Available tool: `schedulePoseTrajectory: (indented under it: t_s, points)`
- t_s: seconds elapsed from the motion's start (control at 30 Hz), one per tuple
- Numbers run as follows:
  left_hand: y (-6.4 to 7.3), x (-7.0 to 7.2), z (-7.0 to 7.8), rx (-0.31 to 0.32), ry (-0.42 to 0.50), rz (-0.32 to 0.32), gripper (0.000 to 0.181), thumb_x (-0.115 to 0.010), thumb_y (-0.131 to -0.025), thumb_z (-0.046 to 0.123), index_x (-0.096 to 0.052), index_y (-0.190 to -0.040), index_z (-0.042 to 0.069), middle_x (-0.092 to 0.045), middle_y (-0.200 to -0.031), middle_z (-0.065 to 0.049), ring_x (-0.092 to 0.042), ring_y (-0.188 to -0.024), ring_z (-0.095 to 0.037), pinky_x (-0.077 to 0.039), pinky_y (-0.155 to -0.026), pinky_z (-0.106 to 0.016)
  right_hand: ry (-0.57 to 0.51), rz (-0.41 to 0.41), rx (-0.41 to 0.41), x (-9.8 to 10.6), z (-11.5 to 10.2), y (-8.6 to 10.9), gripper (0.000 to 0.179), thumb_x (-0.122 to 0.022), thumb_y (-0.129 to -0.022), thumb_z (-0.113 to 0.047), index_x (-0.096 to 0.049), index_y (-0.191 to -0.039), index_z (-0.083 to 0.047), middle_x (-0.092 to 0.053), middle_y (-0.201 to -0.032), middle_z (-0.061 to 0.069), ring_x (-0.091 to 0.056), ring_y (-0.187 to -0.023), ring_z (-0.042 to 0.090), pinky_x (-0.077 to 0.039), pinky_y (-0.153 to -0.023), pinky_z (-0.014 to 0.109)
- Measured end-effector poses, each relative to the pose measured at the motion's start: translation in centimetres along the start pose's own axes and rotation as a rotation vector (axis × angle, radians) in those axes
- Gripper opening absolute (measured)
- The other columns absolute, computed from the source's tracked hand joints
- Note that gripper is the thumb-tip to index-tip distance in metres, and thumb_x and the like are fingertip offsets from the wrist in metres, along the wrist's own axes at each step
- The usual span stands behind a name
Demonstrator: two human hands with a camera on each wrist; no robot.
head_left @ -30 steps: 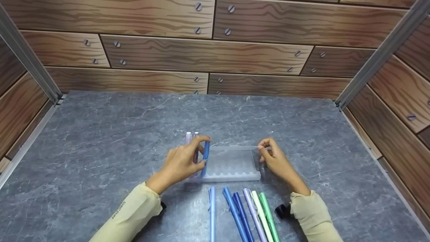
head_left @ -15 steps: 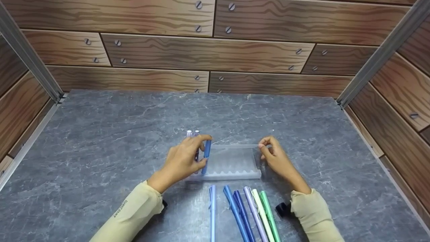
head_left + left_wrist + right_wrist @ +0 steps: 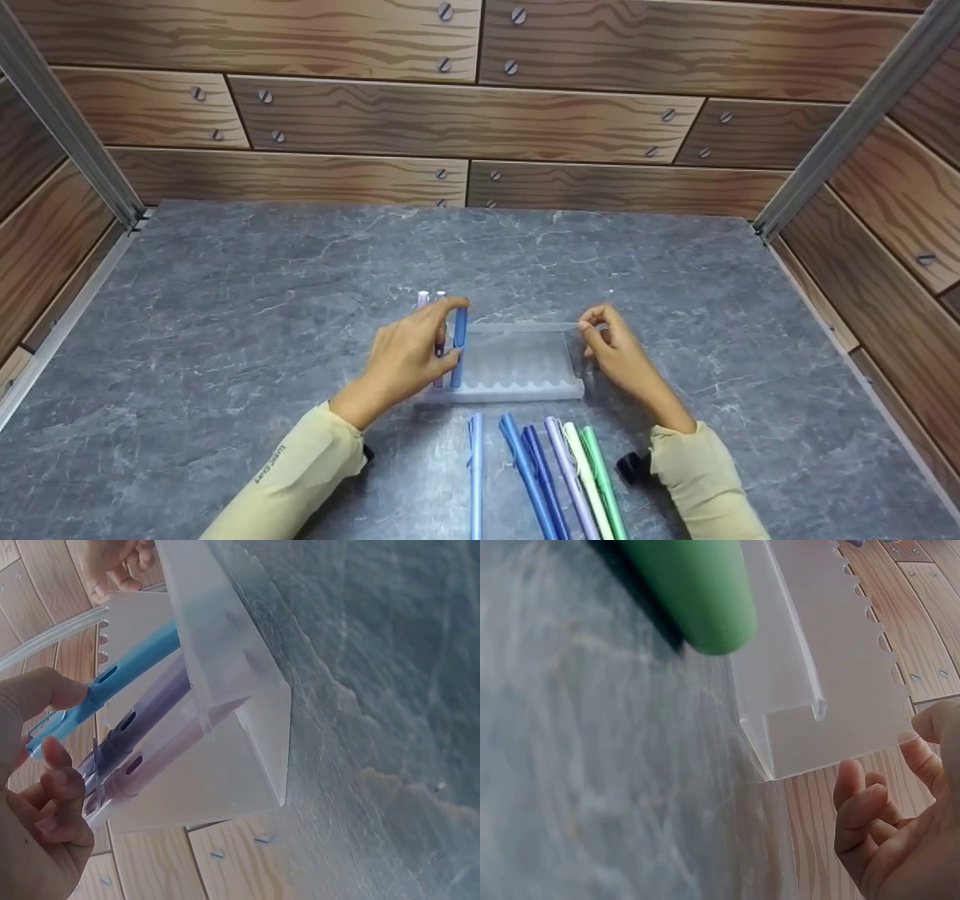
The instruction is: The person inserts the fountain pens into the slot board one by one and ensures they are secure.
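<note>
My left hand pinches a blue pen near its capped end, at the left part of a clear plastic pen stand. In the left wrist view, the pen's lower end shows through the stand's front wall. Beside it, a dark purple pen and a pale pink pen lean in the same stand. At the opposite end, my right hand holds the stand's upper right corner between thumb and index finger, with the other fingers curled.
In front of the stand lie a light blue pen and a group with a blue pen, a navy pen, a lilac pen, a pale green pen and a green pen. Wood-patterned walls enclose the grey table.
The blue pen in my left hand has shifted slightly and stands a little straighter in the head view. My right hand keeps its hold on the stand's corner.
</note>
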State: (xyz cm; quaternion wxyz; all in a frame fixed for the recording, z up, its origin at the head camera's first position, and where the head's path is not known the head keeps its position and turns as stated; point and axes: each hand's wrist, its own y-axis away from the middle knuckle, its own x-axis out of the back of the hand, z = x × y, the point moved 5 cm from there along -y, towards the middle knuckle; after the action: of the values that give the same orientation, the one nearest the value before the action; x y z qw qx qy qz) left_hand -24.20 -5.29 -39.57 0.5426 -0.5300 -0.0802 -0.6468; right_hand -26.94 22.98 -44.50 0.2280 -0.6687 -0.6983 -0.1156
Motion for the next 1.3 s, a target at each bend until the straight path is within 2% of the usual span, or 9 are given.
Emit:
schedulePoseTrajectory:
  t_s: [0.13,0.27,0.43,0.57,0.73,0.9,1.13,1.3]
  points:
    - [0.0,0.0,0.0,0.007,-0.003,0.001,0.060,-0.079,-0.075,0.015,-0.052,-0.129,0.020,-0.060,-0.071,0.002,-0.038,-0.051,-0.003,-0.025,-0.039,-0.015,-0.007,-0.002,-0.006,0.0,0.0,0.0,0.009,-0.049,-0.099,-0.008,-0.050,-0.102,0.001,-0.048,-0.098,0.009,-0.056,-0.066,0.019,-0.047,-0.062,0.025]
    - [0.0,0.1,-0.2,0.032,-0.002,-0.010,0.063,-0.080,-0.075,0.018,-0.049,-0.130,0.020,-0.059,-0.074,0.004,-0.038,-0.051,-0.002,-0.028,-0.041,-0.017,-0.010,-0.002,-0.007,0.0,0.0,0.0,0.009,-0.049,-0.099,-0.007,-0.050,-0.102,0.001,-0.047,-0.099,0.010,-0.056,-0.066,0.020,-0.047,-0.062,0.025]
    - [0.1,0.2,-0.2,0.060,0.018,-0.045,0.067,-0.080,-0.075,0.026,-0.045,-0.132,0.020,-0.058,-0.076,0.007,-0.040,-0.053,-0.002,-0.033,-0.043,-0.019,-0.006,-0.016,-0.026,0.0,0.1,0.0,0.010,-0.048,-0.100,-0.009,-0.049,-0.105,-0.001,-0.047,-0.101,0.010,-0.058,-0.068,0.022,-0.046,-0.060,0.023]
    - [0.4,0.2,0.0,0.054,0.033,-0.070,0.069,-0.080,-0.076,0.031,-0.044,-0.133,0.020,-0.060,-0.078,0.008,-0.041,-0.054,-0.001,-0.032,-0.044,-0.018,-0.006,-0.016,-0.033,0.0,0.1,0.0,0.010,-0.049,-0.099,-0.009,-0.049,-0.105,-0.001,-0.048,-0.101,0.009,-0.058,-0.068,0.021,-0.045,-0.060,0.023]
    - [0.9,0.2,0.4,0.028,0.051,-0.102,0.072,-0.081,-0.075,0.037,-0.044,-0.135,0.020,-0.060,-0.081,0.008,-0.039,-0.054,0.000,-0.030,-0.044,-0.018,-0.015,-0.001,-0.034,0.0,0.0,0.0,0.011,-0.050,-0.099,-0.009,-0.049,-0.105,0.000,-0.050,-0.101,0.010,-0.056,-0.065,0.018,-0.046,-0.060,0.024]
    - [1.5,0.1,0.5,0.043,0.080,-0.147,0.076,-0.081,-0.073,0.042,-0.044,-0.136,0.021,-0.060,-0.084,0.010,-0.038,-0.055,0.001,-0.032,-0.047,-0.018,-0.016,0.004,-0.035,0.0,0.2,0.1,0.011,-0.049,-0.099,-0.009,-0.049,-0.106,0.000,-0.050,-0.102,0.010,-0.056,-0.064,0.017,-0.044,-0.059,0.022]
    - [2.5,-0.3,0.8,0.042,0.136,-0.195,0.075,-0.081,-0.073,0.040,-0.045,-0.135,0.018,-0.063,-0.084,0.009,-0.038,-0.055,0.002,-0.036,-0.048,-0.019,-0.004,-0.010,-0.035,0.0,0.2,0.1,0.010,-0.048,-0.100,-0.010,-0.049,-0.105,-0.001,-0.050,-0.100,0.012,-0.057,-0.065,0.017,-0.041,-0.054,0.020]
    - [3.0,-0.4,0.9,0.064,0.167,-0.239,0.075,-0.080,-0.073,0.043,-0.045,-0.135,0.019,-0.062,-0.085,0.010,-0.041,-0.057,0.001,-0.037,-0.051,-0.020,-0.012,-0.022,-0.038,0.0,0.1,0.1,0.010,-0.047,-0.100,-0.010,-0.049,-0.105,-0.002,-0.049,-0.097,0.011,-0.057,-0.063,0.017,-0.040,-0.052,0.019]
